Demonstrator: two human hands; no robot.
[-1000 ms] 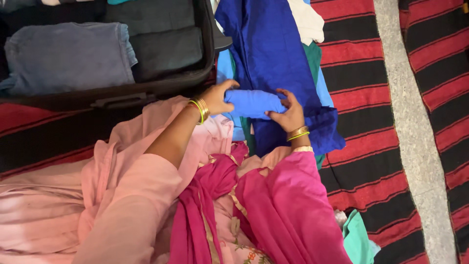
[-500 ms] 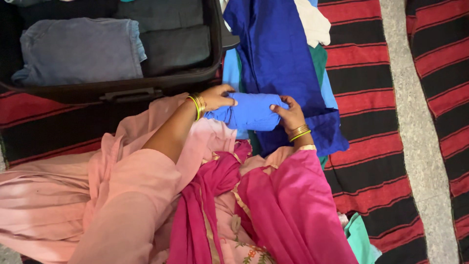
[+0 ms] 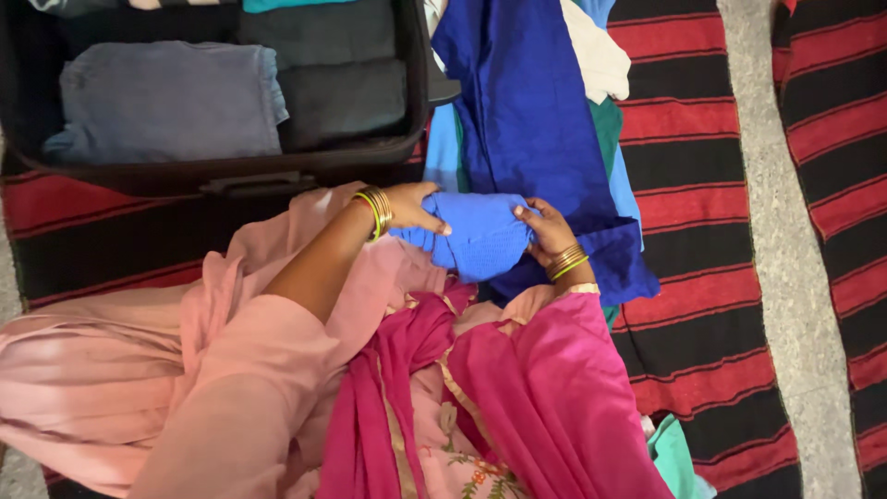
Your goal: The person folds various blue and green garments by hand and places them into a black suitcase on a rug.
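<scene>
A small folded blue cloth (image 3: 480, 236) is held between both my hands just above my lap. My left hand (image 3: 416, 208) grips its left end, gold and green bangles on the wrist. Gripping the right end is my right hand (image 3: 547, 231), also wearing bangles. Under and behind the bundle lies a large dark blue garment (image 3: 531, 102) spread on the striped mat. My pink sleeves and a magenta scarf (image 3: 517, 388) fill the lower part of the view.
An open black suitcase (image 3: 277, 171) at the upper left holds a folded grey-blue garment (image 3: 166, 102) and dark grey folded clothes (image 3: 337, 69). White, green and light blue clothes lie beside the dark blue garment. A red-and-black striped mat (image 3: 702, 185) covers the floor.
The blue cloth has become a tighter, rounder bundle between my hands, which have drawn closer together. The view has shifted slightly.
</scene>
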